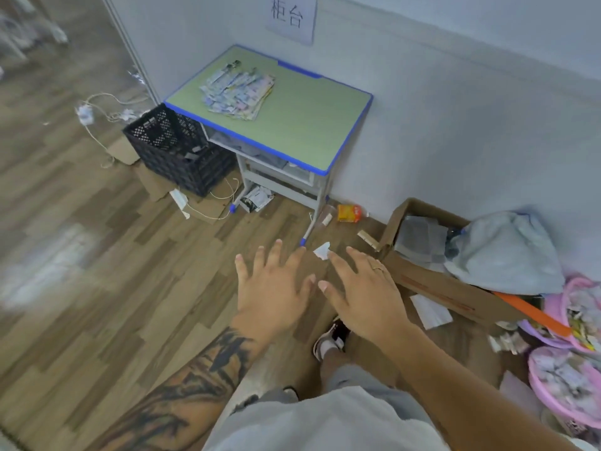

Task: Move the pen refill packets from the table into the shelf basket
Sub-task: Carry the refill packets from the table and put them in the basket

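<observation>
I see both hands spread flat with straight fingers, gripping nothing: left hand (271,292) and right hand (364,294) side by side, thumbs almost touching. Well ahead of them, the pen refill packets (239,91) lie in a loose glossy pile on the green, blue-edged table (302,122). Above it a paper sign (291,16) reads "柜台". A black lattice crate (177,149) sits ahead-left.

A black lattice crate (177,148) stands on the wood floor (81,271) just left of the desk; a paper sign (291,17) hangs on the wall above; to the right, an open cardboard box (432,281) — pale blue cloth (507,252) heaped over it — sits beside pink tubs (566,385); an orange packet (349,213) lies near the wall.
</observation>
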A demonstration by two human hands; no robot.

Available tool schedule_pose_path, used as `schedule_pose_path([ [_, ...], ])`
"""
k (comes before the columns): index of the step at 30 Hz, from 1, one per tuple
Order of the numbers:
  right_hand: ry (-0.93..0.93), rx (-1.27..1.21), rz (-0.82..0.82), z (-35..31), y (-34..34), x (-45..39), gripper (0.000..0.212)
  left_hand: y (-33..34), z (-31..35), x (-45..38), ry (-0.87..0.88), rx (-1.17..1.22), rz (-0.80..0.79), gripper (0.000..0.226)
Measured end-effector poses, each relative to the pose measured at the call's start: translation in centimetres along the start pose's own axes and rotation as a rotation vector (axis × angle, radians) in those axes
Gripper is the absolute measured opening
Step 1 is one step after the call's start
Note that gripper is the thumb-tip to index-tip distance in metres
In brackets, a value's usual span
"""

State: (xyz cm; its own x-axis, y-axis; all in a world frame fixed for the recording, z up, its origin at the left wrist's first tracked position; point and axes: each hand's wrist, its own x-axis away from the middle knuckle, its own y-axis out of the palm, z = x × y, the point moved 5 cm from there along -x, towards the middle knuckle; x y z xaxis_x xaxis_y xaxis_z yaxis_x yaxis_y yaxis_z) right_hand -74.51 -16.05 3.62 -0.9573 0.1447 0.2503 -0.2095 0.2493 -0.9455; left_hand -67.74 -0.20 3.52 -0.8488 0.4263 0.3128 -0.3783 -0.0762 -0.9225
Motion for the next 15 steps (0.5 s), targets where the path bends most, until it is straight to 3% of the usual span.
schedule_pose_path([
  [15,-0.297,0.008,-0.025,-2.5,-7.0,-27.1,0.061,-9.6,-5.4,-18.6,-0.275,-0.025,0.096,0.063],
])
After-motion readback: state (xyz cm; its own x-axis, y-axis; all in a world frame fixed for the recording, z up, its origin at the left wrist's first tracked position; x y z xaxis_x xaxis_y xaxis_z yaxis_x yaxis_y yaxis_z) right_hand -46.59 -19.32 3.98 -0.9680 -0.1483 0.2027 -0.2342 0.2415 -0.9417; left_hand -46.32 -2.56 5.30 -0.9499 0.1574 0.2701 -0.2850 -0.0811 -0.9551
